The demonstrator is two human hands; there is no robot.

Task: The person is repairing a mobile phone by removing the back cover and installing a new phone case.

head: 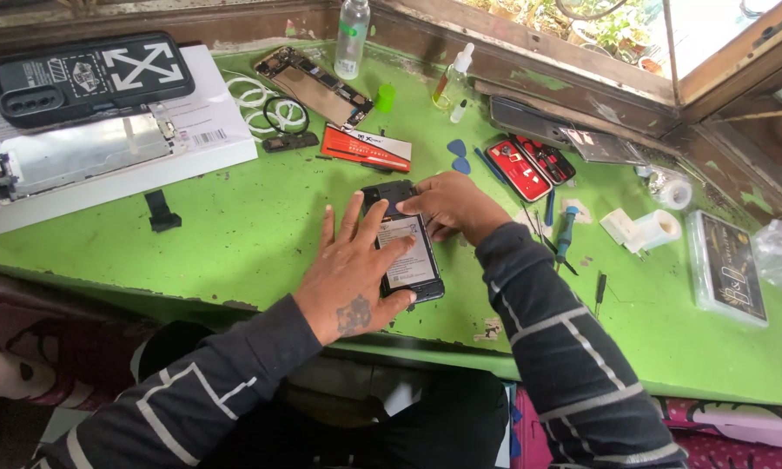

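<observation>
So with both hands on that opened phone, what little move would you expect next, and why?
Probably a gentle press along the battery. The left hand lies flat over the opened phone on the green table, steadying it, while the right hand works with its fingertips at the upper end. The screwdriver lies untouched beside it.

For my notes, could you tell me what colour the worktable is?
The table is bright green with worn patches, seen best in the head view.

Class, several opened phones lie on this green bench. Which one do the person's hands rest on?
The dark phone at the bench's near edge, back open: left hand pressing it, right hand at its top. The stripped phone by the clear bottle lies untouched.
</observation>
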